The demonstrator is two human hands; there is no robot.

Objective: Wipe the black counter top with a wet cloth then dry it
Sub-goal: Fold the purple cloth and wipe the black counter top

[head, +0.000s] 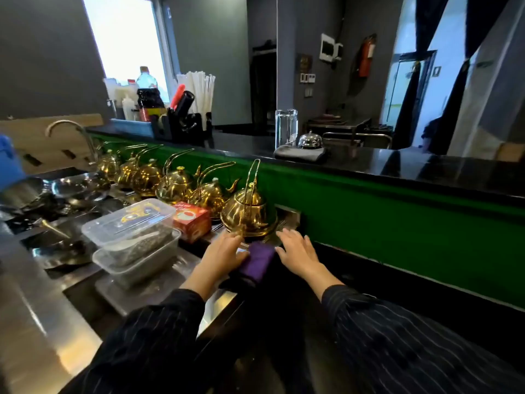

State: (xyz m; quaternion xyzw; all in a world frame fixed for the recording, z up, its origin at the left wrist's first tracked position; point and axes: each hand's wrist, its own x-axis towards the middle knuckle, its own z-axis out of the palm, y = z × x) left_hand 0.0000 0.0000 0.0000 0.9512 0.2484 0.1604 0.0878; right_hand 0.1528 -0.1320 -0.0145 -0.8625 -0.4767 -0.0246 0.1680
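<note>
A purple cloth (257,261) lies folded at the edge of the steel worktop, just in front of the nearest gold teapot (249,213). My left hand (224,251) rests on the cloth's left side, fingers laid over it. On the cloth's right side, my right hand (297,251) lies flat with its fingers spread and touches that edge. The black counter top (412,169) runs along the top of the green wall, above and behind my hands. A folded grey cloth (301,154) sits on that counter under a silver bell (309,140).
A row of gold teapots (173,186) lines the green wall. Stacked clear plastic containers (133,237) and a red tea box (191,220) stand left of my hands. A sink with steel bowls (68,189) is at far left. A holder with straws (196,89) and bottles (147,92) stands on the counter.
</note>
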